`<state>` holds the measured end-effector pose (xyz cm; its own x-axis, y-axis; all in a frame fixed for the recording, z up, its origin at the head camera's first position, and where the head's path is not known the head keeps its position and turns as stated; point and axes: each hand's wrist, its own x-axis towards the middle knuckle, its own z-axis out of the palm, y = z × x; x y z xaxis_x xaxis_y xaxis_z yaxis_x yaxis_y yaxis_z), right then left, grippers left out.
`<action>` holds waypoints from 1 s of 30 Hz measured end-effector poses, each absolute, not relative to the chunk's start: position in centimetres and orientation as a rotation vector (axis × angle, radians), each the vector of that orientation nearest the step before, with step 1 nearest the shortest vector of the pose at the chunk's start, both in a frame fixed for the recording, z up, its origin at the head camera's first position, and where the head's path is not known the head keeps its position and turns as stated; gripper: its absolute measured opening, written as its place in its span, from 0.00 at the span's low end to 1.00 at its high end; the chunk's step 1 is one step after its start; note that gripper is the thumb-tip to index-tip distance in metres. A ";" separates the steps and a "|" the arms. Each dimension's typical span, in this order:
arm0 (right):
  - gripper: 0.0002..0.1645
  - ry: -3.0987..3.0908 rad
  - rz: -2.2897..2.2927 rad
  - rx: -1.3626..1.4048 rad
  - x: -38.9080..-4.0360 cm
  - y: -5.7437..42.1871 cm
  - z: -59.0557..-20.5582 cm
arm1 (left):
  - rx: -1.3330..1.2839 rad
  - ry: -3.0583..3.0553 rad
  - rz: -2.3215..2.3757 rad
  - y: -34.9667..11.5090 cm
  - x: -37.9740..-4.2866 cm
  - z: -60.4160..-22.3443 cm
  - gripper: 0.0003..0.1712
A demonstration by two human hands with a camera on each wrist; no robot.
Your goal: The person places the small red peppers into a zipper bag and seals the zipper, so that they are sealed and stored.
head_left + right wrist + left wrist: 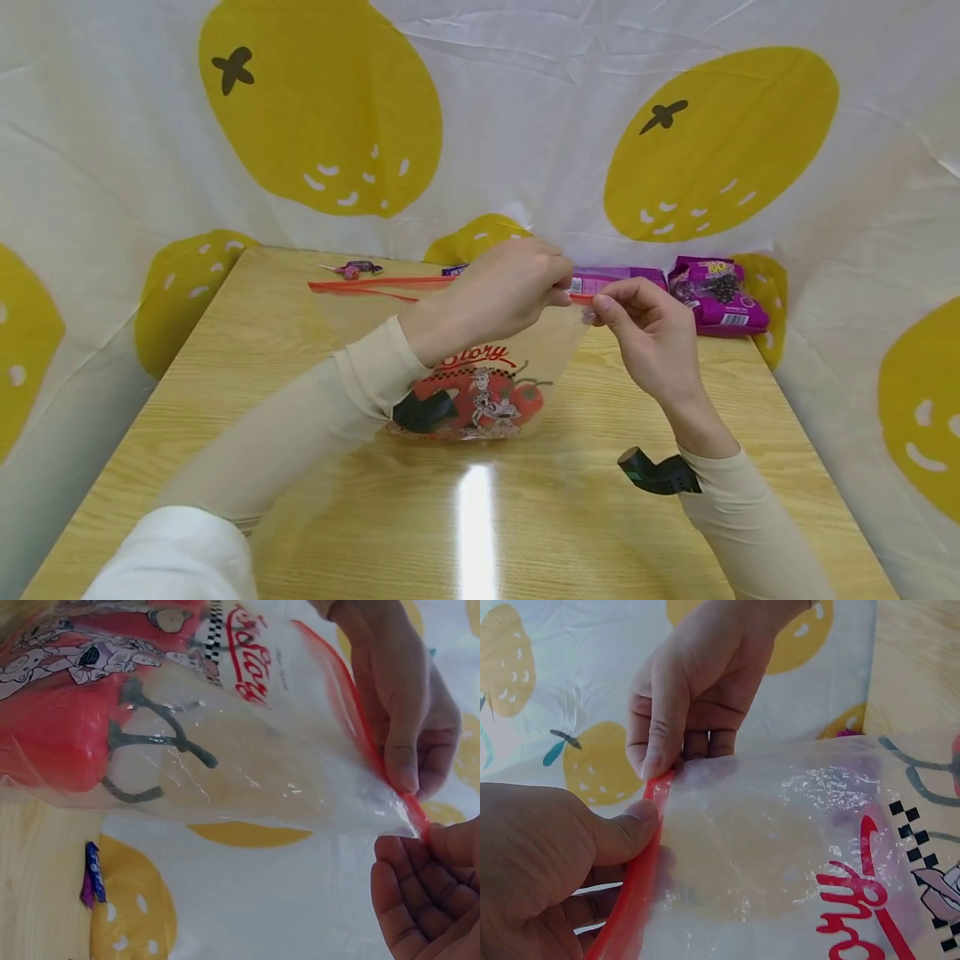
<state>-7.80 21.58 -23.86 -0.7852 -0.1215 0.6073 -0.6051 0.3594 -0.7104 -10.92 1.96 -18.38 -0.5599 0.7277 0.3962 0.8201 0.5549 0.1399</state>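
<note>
A clear zip bag (480, 392) with a red zip strip, red lettering and printed red fruit hangs upright over the table. My left hand (502, 287) pinches the red strip near the bag's right end, thumb on the near side in the left wrist view. At the very corner of the strip, my right hand (652, 333) pinches it between thumb and index finger; the other fingers curl loosely in the right wrist view. The two hands are close together on the strip (649, 825). Toward the left, the bag's mouth gapes slightly in the head view.
Purple candy packs (716, 296) stand at the back right of the wooden table (360, 533). Lollipops (352, 269) lie at the back left, and a small blue wrapper (94, 871) lies near the back edge. A lemon-print cloth (517, 108) hangs behind.
</note>
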 end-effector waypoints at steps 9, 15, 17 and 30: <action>0.04 -2.164 1.447 0.622 -8.0 21.7 -24.0 | -1.239 -2.504 -0.475 0.0 -11.2 -18.5 0.07; 0.04 -2.160 1.420 0.619 -8.0 21.9 -24.0 | -1.208 -2.480 -0.461 -1.8 -11.2 -18.7 0.06; 0.04 -2.157 1.402 0.616 -8.0 22.1 -24.0 | -1.188 -2.476 -0.457 -2.4 -11.2 -18.8 0.05; 0.04 -2.168 1.364 0.580 -8.2 22.7 -24.2 | -1.085 -2.378 -0.501 -8.1 -11.0 -19.4 0.05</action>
